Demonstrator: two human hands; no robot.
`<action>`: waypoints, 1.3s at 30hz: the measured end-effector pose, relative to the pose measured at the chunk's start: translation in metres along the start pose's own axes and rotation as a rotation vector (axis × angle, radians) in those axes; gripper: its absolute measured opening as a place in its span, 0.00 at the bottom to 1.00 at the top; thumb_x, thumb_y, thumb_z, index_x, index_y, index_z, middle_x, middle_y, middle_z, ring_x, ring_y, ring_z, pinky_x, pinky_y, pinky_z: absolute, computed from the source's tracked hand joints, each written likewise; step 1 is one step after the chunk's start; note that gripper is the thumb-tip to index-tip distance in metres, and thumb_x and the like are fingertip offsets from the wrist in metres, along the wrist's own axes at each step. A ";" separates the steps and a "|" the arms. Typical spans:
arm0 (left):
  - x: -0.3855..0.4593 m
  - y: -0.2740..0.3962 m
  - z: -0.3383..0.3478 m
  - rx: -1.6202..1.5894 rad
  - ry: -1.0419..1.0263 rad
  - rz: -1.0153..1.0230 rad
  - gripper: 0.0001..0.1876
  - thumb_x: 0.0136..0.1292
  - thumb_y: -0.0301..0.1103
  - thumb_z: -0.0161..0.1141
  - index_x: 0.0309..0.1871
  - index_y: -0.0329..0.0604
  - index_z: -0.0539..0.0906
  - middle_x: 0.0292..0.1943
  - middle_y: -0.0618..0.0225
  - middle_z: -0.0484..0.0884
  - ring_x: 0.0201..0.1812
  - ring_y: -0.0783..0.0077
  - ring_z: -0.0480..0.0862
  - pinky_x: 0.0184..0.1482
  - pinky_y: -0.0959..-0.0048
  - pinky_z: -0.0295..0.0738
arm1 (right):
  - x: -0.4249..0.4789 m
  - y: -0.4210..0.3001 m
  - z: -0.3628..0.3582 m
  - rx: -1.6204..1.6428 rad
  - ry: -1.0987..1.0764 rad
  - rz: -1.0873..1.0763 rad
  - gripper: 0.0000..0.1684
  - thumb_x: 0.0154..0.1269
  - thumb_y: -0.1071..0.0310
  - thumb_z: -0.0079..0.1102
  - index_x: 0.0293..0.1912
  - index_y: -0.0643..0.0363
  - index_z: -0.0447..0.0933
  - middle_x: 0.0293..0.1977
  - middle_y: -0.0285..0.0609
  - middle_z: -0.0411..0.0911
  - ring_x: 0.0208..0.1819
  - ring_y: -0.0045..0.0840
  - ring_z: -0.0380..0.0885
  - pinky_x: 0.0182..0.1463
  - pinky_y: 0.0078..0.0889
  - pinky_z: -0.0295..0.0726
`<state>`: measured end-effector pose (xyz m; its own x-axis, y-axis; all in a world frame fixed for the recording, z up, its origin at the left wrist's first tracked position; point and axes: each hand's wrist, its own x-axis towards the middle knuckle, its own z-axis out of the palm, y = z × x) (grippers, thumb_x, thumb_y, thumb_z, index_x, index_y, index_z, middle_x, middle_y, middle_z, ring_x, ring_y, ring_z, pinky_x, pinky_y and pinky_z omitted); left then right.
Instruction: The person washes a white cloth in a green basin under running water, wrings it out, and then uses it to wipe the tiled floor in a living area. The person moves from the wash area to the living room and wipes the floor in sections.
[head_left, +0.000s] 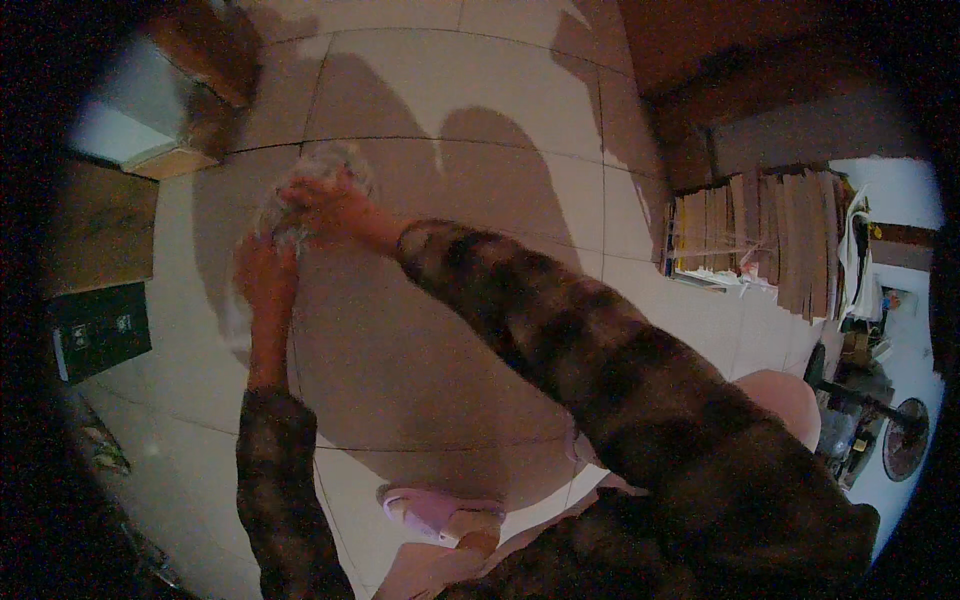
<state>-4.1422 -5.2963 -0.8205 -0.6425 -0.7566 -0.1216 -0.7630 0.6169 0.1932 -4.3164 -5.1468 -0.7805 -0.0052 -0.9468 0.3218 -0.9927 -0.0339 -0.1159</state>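
Low over the tiled floor (465, 315), both hands are on a crumpled, pale, partly see-through sheet (358, 166). Dim light leaves unclear whether it is plastic or cloth. My right hand (330, 204) presses into its upper part, with the fingers bent around the folds. Just below and to the left, my left hand (266, 274) grips the lower folds, and a pale edge shows beside its wrist. The fingertips of both hands are partly lost in the folds and in shadow. Dark, mottled sleeves cover both arms.
A black box (105, 330) lies at the left, near brown wooden furniture (101, 225). On the right stands a row of books or papers (780, 240), with a dark rod and round disc (904, 439) below. A pink slipper (442, 511) is on my foot.
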 end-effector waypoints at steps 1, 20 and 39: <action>0.016 0.025 0.001 -0.038 -0.007 -0.013 0.28 0.58 0.45 0.56 0.63 0.54 0.67 0.62 0.56 0.66 0.61 0.48 0.65 0.61 0.47 0.60 | -0.002 0.023 0.002 -0.018 -0.054 0.024 0.28 0.53 0.44 0.56 0.55 0.30 0.70 0.66 0.29 0.56 0.68 0.32 0.51 0.55 0.72 0.60; -0.310 0.169 -0.024 -0.271 -0.422 0.719 0.34 0.52 0.44 0.63 0.62 0.41 0.65 0.57 0.45 0.63 0.58 0.43 0.64 0.61 0.49 0.59 | -0.287 -0.042 -0.096 0.938 -0.326 0.073 0.22 0.53 0.58 0.53 0.50 0.36 0.73 0.62 0.35 0.60 0.66 0.34 0.55 0.60 0.60 0.59; 0.022 0.299 0.050 0.097 0.260 0.795 0.23 0.64 0.40 0.50 0.62 0.45 0.68 0.66 0.48 0.58 0.65 0.44 0.60 0.64 0.51 0.53 | -0.181 0.220 -0.031 -0.141 0.093 0.210 0.21 0.56 0.58 0.54 0.51 0.36 0.73 0.58 0.31 0.66 0.62 0.26 0.61 0.56 0.54 0.61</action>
<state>-4.3880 -5.1183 -0.8139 -0.9634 -0.1070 0.2459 -0.1002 0.9942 0.0401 -4.5372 -4.9735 -0.8352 -0.2171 -0.8949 0.3899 -0.9757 0.2108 -0.0593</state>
